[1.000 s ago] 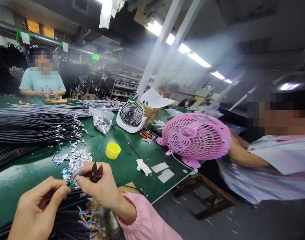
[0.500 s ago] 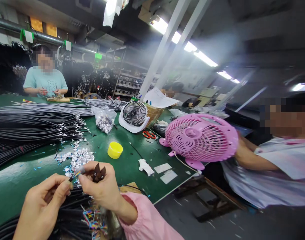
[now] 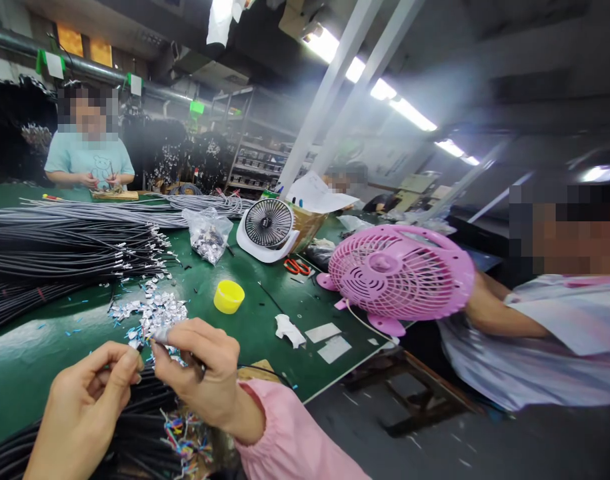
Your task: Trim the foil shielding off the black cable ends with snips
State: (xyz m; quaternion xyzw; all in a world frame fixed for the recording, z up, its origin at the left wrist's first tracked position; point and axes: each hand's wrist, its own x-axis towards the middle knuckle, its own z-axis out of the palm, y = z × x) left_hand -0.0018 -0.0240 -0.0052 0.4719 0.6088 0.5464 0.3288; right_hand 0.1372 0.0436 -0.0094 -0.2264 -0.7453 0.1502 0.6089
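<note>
My left hand (image 3: 87,403) is closed, thumb and forefinger pinching the end of a black cable (image 3: 140,347). Short coloured wires (image 3: 151,339) stick out of that end toward my right hand (image 3: 202,373). The right hand is curled, with grey tape round its forefinger and a pair of dark nippers (image 3: 201,368) tucked in the palm, mostly hidden by the fingers. Its thumb and forefinger tips are apart, close to the wires. Below both hands lies a bundle of black cables (image 3: 145,433) with stripped, many-coloured wire ends (image 3: 185,440). Foil scraps (image 3: 157,310) are heaped just beyond the fingers.
Cable bundles (image 3: 75,247) cover the table's left. A yellow cup (image 3: 229,297), a bag of small parts (image 3: 208,237), a white fan (image 3: 269,230), orange-handled scissors (image 3: 297,267) and a pink fan (image 3: 397,273) stand farther off. Co-workers sit across (image 3: 89,160) and at right (image 3: 529,333).
My right hand has turned, so the nippers' brown jaws, seen before, are now mostly hidden. Its fingertips have drawn slightly away from the wires. The left hand keeps its pinch.
</note>
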